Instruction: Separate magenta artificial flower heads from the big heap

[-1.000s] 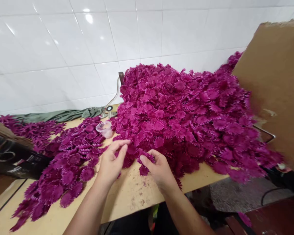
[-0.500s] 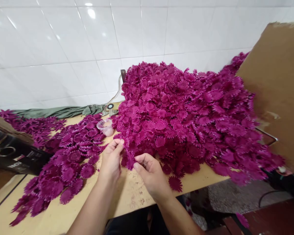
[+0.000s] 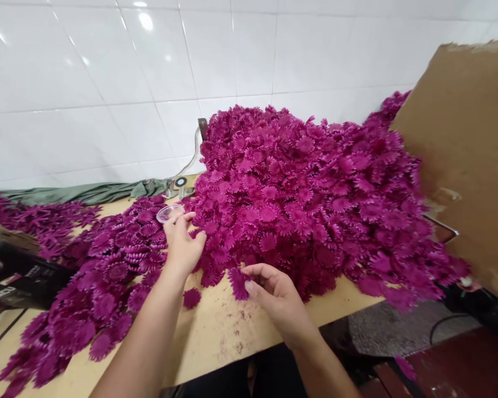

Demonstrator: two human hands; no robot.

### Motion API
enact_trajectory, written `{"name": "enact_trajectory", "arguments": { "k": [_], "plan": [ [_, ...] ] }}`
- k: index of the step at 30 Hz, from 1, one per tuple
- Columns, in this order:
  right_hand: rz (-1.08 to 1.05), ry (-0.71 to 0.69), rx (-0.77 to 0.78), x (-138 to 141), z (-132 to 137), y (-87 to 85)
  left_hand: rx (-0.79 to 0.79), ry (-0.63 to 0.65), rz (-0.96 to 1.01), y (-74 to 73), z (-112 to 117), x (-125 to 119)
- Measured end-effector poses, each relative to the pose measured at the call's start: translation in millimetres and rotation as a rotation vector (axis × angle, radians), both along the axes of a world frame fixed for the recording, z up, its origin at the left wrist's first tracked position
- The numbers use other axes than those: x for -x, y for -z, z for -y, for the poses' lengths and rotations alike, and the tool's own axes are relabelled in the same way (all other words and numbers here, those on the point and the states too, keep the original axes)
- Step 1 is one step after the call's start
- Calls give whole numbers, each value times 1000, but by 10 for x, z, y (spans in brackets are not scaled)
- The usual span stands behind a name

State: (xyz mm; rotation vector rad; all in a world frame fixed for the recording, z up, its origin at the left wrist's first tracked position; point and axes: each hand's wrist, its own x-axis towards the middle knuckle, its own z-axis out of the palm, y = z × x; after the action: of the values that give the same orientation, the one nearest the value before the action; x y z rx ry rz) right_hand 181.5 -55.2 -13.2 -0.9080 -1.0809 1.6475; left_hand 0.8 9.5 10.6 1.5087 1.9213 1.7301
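At the lower right, on one dark red surface (image 3: 460, 362), one fallen purple flower (image 3: 405, 367). Nearer the middle, one pale worktop (image 3: 207, 342), strewn with dark crumbs toward its front edge. Above it, two bare hands. In the right hand (image 3: 276, 296), pinched between thumb and fingertips, at least one held flower (image 3: 237, 283); cannot tell whether stacked with another. Left of it, one loose flower (image 3: 191, 298), lying flat on the worktop. Farther in, the left hand (image 3: 182, 246), seemingly released, with thumb spread away from fingers. Just beyond its fingers, partly hidden by them, one clear plastic cup (image 3: 165, 213); cannot tell whether touched.

To the left, one long pile (image 3: 108, 265) of overlapping flowers, too many to count. At the left edge, one black box (image 3: 20, 282) with white lettering, covering part of that side. Behind, one pile of spikier flowers (image 3: 62, 218), likewise uncountable. To the right, one far bigger heap (image 3: 294, 193), with its right end blocked from view by one brown cardboard piece (image 3: 468, 155). Beyond the cup, one small black disc (image 3: 181, 181), one thin cord (image 3: 193, 157) and one rumpled green cloth (image 3: 83, 192). Farthest, one white tiled wall (image 3: 108, 72).
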Motion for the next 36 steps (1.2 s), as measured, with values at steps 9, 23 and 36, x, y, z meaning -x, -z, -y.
{"name": "enact_trajectory", "arguments": {
  "k": [9,23,36],
  "plan": [
    [-18,211,-28,90,-142,58,173,421,-31,99,734,-457],
    [-70,126,-5,227,-82,-19,159,307,646,59,560,-500],
    [122,145,-162,212,17,-30,221,226,1185,-13,301,-615]
  ]
}}
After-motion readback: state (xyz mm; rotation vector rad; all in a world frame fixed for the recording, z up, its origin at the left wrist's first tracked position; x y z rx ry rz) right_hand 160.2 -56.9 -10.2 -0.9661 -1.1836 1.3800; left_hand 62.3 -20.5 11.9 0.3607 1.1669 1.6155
